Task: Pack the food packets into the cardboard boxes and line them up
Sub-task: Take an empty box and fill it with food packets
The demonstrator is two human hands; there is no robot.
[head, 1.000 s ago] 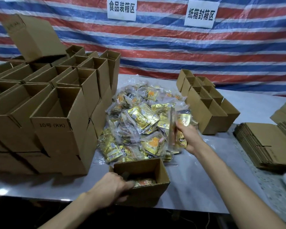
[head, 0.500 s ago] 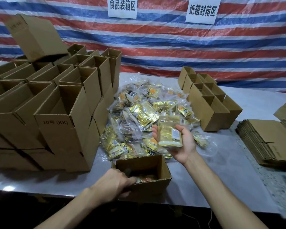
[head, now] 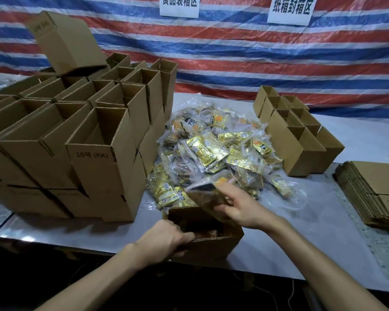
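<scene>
A: Lower centre of the frame: the left hand (head: 166, 241) has its fingers hooked over the near-left rim of the open box (head: 211, 249). Why clamp it like that?

B: Light cardboard on a slick tabletop (head: 312, 232), I'd say. It would skid or tip when something is pushed in. Pinning the rim also holds the mouth square.

A: And the right hand (head: 240, 209) has its fingers and thumb pinched on a food packet (head: 204, 194). The packet is tilted, its lower end at the box's far rim.

B: Tilted so it slides in edgeways, by the look of it; the box is narrow. The packet is blurred, so I can't tell whether it touches the cardboard.

A: The box sits just in front of the packet pile (head: 211, 151), centre frame.

B: Short reach — that's the point. Empty boxes (head: 94, 162) are stacked mouths-up at the left. A smaller block of boxes (head: 296, 144) is lined up right of the pile, with flattened cartons (head: 373, 194) at the right edge.

A: Progress?

B: Early, I judge — the pile is large and the stack at the left shows empty mouths.
</scene>
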